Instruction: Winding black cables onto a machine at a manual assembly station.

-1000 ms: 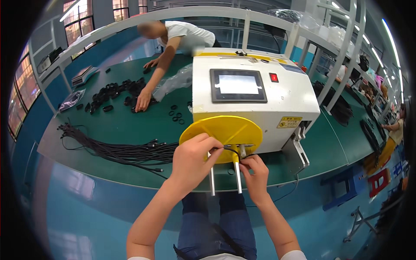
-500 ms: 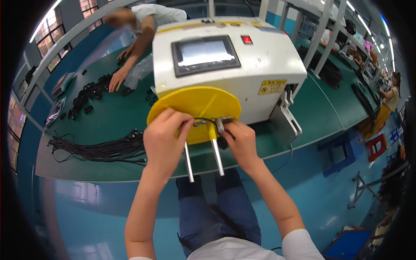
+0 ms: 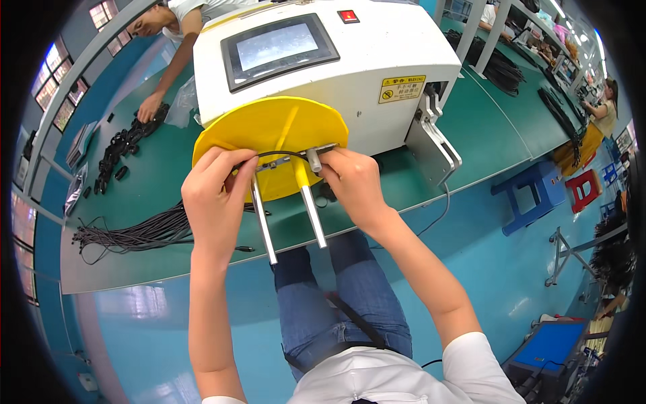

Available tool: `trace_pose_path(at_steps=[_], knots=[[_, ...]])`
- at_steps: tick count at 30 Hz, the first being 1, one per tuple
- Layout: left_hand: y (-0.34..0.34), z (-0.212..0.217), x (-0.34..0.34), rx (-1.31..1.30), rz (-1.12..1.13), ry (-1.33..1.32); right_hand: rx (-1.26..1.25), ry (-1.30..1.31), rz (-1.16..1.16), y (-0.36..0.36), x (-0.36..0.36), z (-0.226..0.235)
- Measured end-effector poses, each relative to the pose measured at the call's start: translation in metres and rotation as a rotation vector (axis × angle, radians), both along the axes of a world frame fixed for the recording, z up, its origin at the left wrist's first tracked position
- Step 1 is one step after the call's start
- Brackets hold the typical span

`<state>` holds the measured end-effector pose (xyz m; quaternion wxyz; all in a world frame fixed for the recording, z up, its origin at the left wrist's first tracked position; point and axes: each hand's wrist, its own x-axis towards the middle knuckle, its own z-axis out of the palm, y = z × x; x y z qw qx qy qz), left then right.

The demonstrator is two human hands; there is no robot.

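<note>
A white winding machine (image 3: pixel 377 60) with a yellow disc (image 3: pixel 249 124) stands before me. Two silver rods (image 3: pixel 314 217) stick out of the disc toward me, and a small metal clamp (image 3: pixel 313 160) sits on its face. My left hand (image 3: pixel 219 195) pinches a black cable (image 3: pixel 281 153) at the disc's left. From those fingertips the cable arcs right to the clamp. My right hand (image 3: pixel 356 185) is closed against the clamp's right end; what lies between its fingers is hidden.
A bundle of black cables (image 3: pixel 134 229) lies left on the green table (image 3: pixel 161 266). Beyond it, a co-worker's hand (image 3: pixel 149 108) touches a pile of black parts (image 3: pixel 121 151). A metal bracket (image 3: pixel 434 148) juts from the machine's right. Blue stool (image 3: pixel 528 195) on the floor at right.
My view has shifted, so the machine sits higher and further left. Both hands stay at the disc, the left still pinching the cable. The co-worker's arm has moved over the black parts.
</note>
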<state>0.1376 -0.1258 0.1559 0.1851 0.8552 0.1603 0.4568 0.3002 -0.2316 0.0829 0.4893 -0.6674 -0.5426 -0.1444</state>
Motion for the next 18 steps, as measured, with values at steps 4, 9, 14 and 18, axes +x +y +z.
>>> trace_pose_path(at_steps=[4, 9, 14, 18], knots=[[0.006, 0.006, -0.029, -0.053, -0.001, 0.051, 0.017, 0.001, 0.002, -0.001, 0.000, 0.000], [0.005, 0.002, -0.063, -0.243, -0.013, 0.098, -0.013, -0.001, 0.019, -0.002, 0.003, 0.001], [0.012, -0.014, -0.064, -0.267, 0.014, 0.093, -0.035, 0.007, 0.035, -0.003, 0.004, 0.004], [0.020, -0.031, -0.064, -0.303, -0.018, 0.091, -0.050, 0.061, 0.075, -0.007, 0.006, 0.004]])
